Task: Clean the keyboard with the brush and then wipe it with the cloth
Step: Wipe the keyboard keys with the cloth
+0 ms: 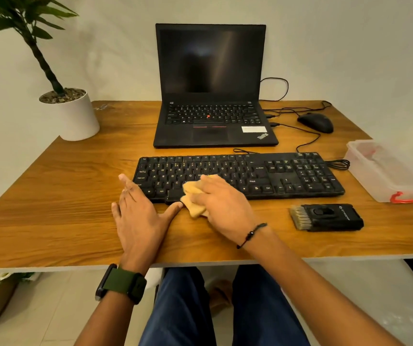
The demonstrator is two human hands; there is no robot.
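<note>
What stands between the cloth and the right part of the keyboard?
Nothing visible. The right hand holds the cloth on the keyboard near its left end; the keys to the right lie bare. The brush lies on the table, apart.

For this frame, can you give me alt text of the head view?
A person's right hand presses a crumpled yellow cloth onto the front edge of a black full-size keyboard on a wooden desk, while the open left hand steadies its left corner. A black-handled brush lies to the right.

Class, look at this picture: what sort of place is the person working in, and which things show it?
Probably a home or small office desk: a wooden table against a plain wall, with an open laptop, a wired keyboard and a potted plant.
</note>
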